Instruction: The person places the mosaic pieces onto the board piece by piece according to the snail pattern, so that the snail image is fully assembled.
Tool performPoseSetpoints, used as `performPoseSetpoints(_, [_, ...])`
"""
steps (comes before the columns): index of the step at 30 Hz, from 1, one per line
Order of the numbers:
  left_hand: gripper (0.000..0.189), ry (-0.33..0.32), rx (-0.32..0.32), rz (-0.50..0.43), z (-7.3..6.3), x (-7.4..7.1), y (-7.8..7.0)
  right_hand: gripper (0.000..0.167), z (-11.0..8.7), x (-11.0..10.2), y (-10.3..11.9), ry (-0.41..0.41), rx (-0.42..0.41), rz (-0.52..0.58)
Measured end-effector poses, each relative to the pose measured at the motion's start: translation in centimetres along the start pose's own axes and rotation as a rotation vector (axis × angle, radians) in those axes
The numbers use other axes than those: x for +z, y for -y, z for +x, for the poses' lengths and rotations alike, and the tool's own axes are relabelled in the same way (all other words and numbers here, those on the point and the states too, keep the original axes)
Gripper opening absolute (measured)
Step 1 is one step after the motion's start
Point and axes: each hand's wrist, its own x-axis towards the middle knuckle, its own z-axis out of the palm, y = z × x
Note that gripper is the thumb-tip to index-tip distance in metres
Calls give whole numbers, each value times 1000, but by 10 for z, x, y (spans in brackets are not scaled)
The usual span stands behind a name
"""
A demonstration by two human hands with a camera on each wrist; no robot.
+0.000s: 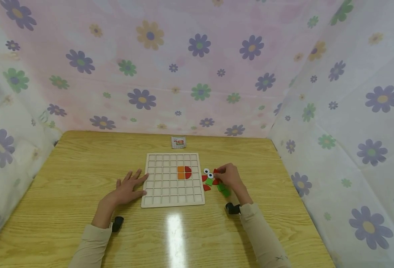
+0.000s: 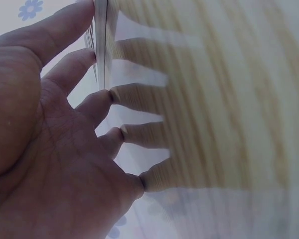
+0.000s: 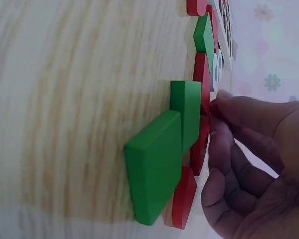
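While the left hand [image 1: 124, 190], fingers spread, touches the board's [image 1: 173, 204] left edge, the right hand [image 1: 230, 176] pinches a red piece [image 3: 216, 107], apparently mid-pickup; next, lifting clear.

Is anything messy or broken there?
Nothing looks broken or spilled. The loose green pieces and white eye discs lie jumbled beside the board, which looks a bit messy, but it's probably just a pile to pick from. The orange squares sit neatly in the grid.
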Motion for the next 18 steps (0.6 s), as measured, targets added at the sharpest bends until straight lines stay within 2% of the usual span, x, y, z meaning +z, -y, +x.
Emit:
performPoseSetpoints(6, [70,4,-3,-4,-1,1,0,30,-1,0,1,-38,-30,43])
performPoseSetpoints(10, [70,4,-2,-8,-1,0,-1,31,-2,1,4,-57,-38,137])
performPoseSetpoints(14, [69,2,-2,-10,-1,0,-2,25,-2,4,7,-51,-73,235])
performPoseSetpoints(18, [69,3,-4,-10,0,0,-3,19,-1,7,9,-14,-104,284])
